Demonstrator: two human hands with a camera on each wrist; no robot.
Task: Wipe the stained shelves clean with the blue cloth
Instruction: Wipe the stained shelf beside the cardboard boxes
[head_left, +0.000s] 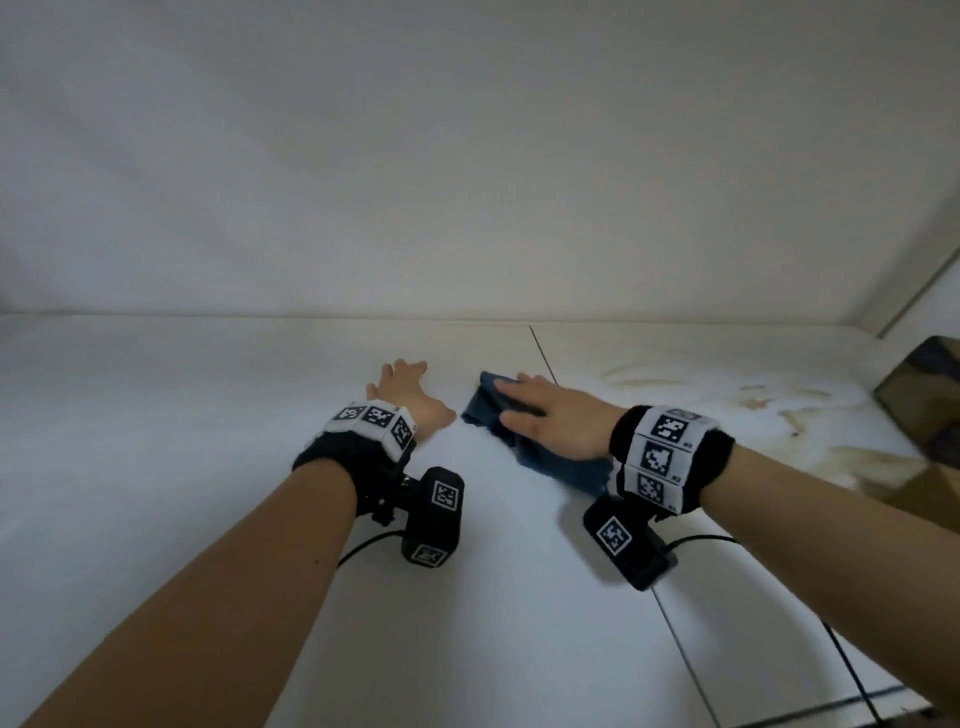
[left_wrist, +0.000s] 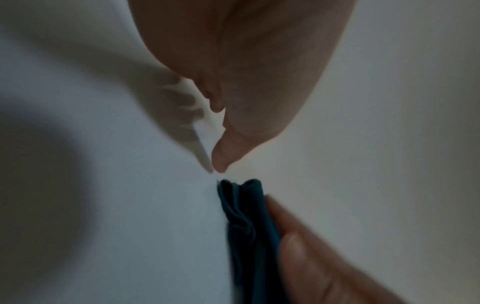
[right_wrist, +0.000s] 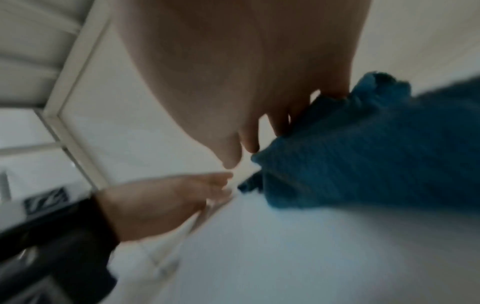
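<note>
The blue cloth (head_left: 524, 441) lies bunched on the white shelf (head_left: 208, 415), just left of a seam between two panels. My right hand (head_left: 550, 415) presses flat on top of the blue cloth (right_wrist: 363, 154), fingers straight. My left hand (head_left: 410, 389) rests flat on the bare shelf a short way left of the cloth, fingers spread, holding nothing. In the left wrist view the cloth (left_wrist: 244, 216) lies just past my left thumb (left_wrist: 226, 152). Brownish stains (head_left: 810, 415) spread over the right panel of the shelf.
The white back wall (head_left: 467, 182) of the shelf rises just beyond my hands. A dark patterned object (head_left: 930, 395) sits at the shelf's right end. A cable (head_left: 852, 670) trails from my right wrist over the front edge. The shelf's left panel is bare white.
</note>
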